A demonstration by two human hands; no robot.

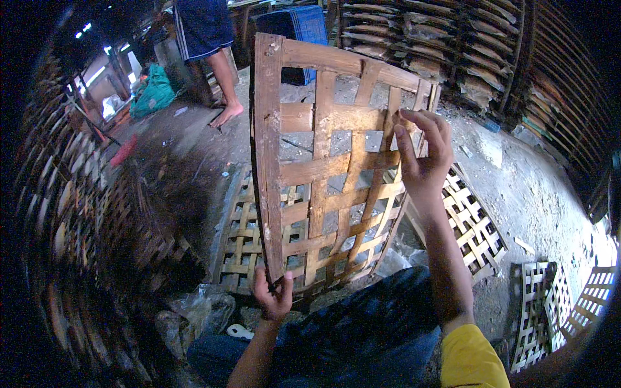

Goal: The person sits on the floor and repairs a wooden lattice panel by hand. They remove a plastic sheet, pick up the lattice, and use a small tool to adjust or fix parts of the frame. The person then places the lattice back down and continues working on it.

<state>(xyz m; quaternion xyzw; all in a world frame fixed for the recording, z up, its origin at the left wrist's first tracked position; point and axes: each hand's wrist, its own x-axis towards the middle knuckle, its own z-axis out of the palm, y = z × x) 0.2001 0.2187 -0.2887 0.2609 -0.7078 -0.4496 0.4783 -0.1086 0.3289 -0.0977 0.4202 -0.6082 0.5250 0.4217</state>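
A woven bamboo lattice panel with a wooden frame (266, 161) stands upright before me, slightly slanted. My left hand (273, 297) is closed on the lower end of its left frame bar. Higher up on the right, my right hand (424, 152) has its fingers curled at a lattice strip, thumb and index finger pinched on it. A similar woven panel (236, 252) lies behind it, partly seen through the gaps, and another (472, 220) rests on the right.
Another person's bare leg and foot (226, 110), a green sack (155, 90) and a blue plastic crate (310, 32) are behind. More lattice panels (535, 310) lean at lower right. Woven stacks (58, 213) line the left; slatted shelves (440, 32) stand along the back.
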